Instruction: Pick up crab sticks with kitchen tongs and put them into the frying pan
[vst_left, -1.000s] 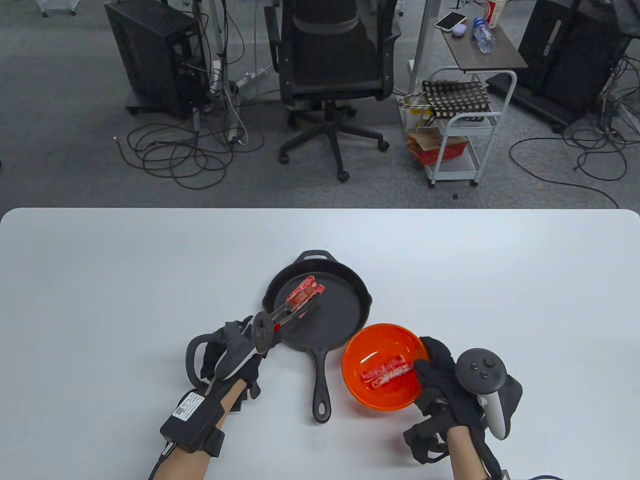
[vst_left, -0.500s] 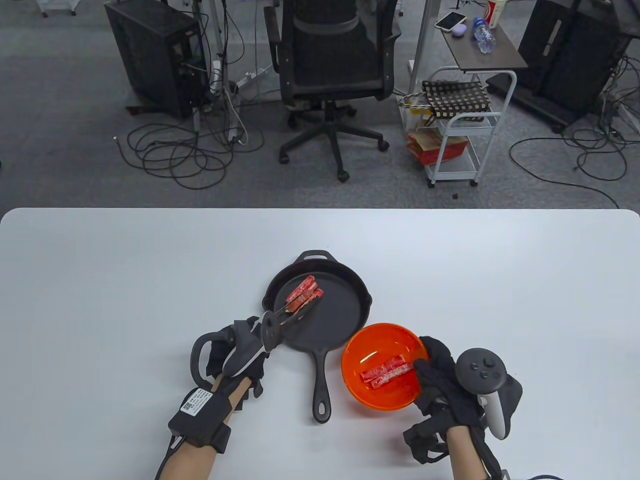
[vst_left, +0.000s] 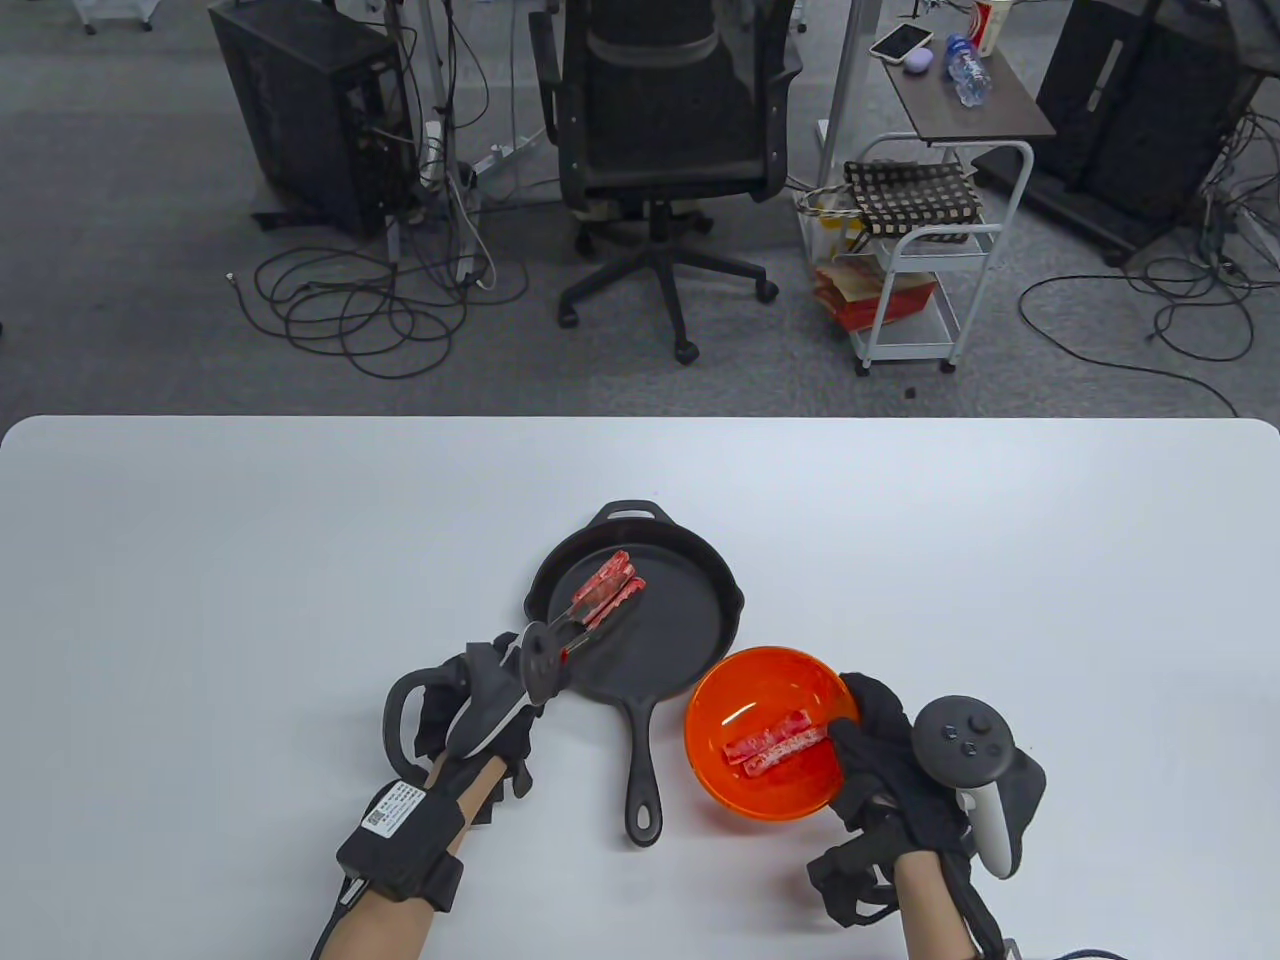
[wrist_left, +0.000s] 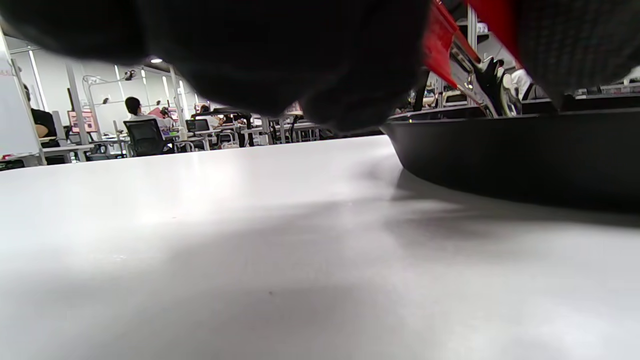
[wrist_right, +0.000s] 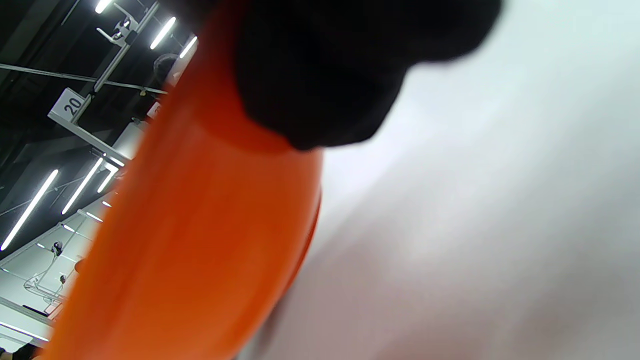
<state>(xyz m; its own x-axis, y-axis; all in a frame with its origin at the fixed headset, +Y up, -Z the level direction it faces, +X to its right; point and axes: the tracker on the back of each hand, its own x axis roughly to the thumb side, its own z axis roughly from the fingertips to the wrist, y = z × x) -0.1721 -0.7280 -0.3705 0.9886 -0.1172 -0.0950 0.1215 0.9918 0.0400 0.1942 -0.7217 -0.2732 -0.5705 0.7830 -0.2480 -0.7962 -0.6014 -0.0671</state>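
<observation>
A black cast-iron frying pan (vst_left: 690, 640) lies mid-table with its handle toward me. My left hand (vst_left: 480, 705) grips kitchen tongs (vst_left: 575, 628) that reach over the pan's near-left rim. Their tips hold crab sticks (vst_left: 608, 585) low over the pan's left side; whether the sticks touch the pan floor I cannot tell. My right hand (vst_left: 880, 750) holds the right rim of an orange bowl (vst_left: 730, 790), where more crab sticks (vst_left: 775, 742) lie. The left wrist view shows the pan wall (wrist_left: 520, 150) and the tongs' red arm (wrist_left: 442, 47). Orange bowl wall (wrist_right: 190, 225) fills the right wrist view.
The white table (vst_left: 250, 560) spreads wide on all sides of the pan and bowl. Beyond its far edge stand an office chair (vst_left: 665, 150), a computer tower (vst_left: 310, 110), a white cart (vst_left: 920, 260) and loose floor cables (vst_left: 360, 310).
My left hand drew back a little toward me and turned the tongs, their tips edging left with the crab sticks over the pan. My right hand and the bowl stayed still.
</observation>
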